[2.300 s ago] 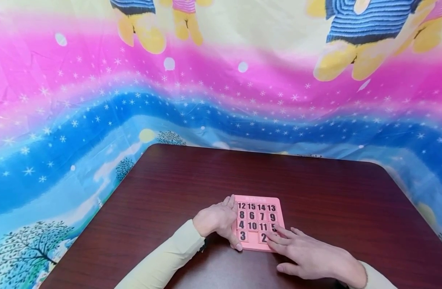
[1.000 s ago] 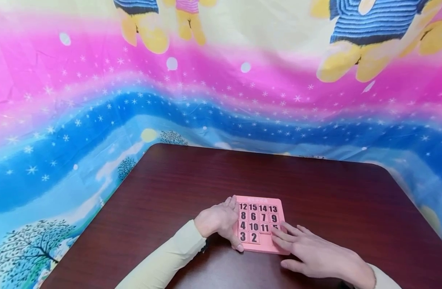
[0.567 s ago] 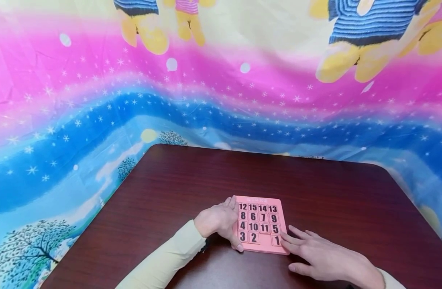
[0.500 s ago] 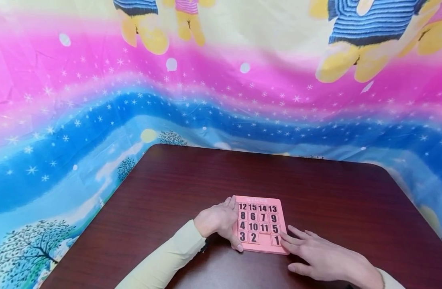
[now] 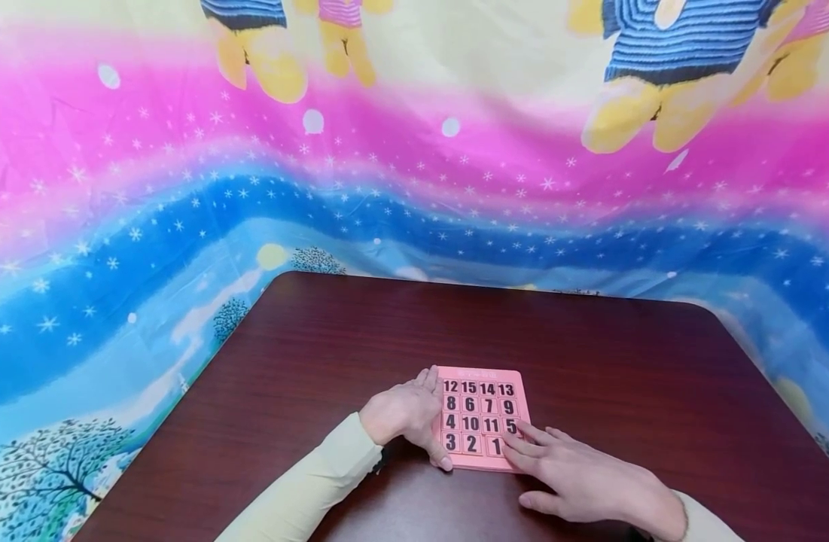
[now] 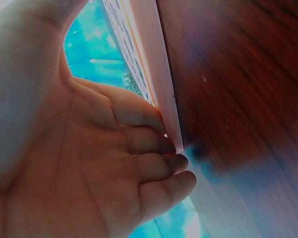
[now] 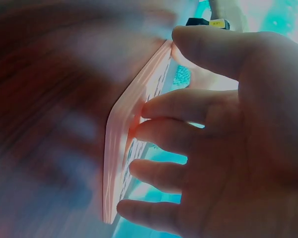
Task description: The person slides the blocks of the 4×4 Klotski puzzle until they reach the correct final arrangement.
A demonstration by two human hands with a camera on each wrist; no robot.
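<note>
A pink number sliding puzzle (image 5: pixel 478 461) lies flat on the table, its black-numbered tiles in rows. My left hand (image 5: pixel 412 410) rests along its left edge, fingers together near the far corner and thumb (image 5: pixel 443 458) by the near corner. In the left wrist view, the fingertips meet the puzzle's side (image 6: pixel 159 74). My right hand (image 5: pixel 577 474) reaches over the near right corner with fingers extended, fingertips at the "1" tile (image 5: pixel 493 446) in the nearest row. That row reads 3, 2, 1 from the left; the fingers cover its right end. The right wrist view shows spread fingers (image 7: pixel 169 131) along the puzzle's face.
The dark reddish-brown wooden table (image 5: pixel 360 324) has rounded far corners. Behind it hangs a colourful printed cloth (image 5: pixel 387 173) with snowflakes, trees and bear figures. Pale yellow sleeves (image 5: pixel 312 482) cover my forearms.
In the nearest row, the "2" tile slid left beside the "3", then the "1" tile slid left beside the "2". My right hand drew back right, then moved left again; my left hand stayed put.
</note>
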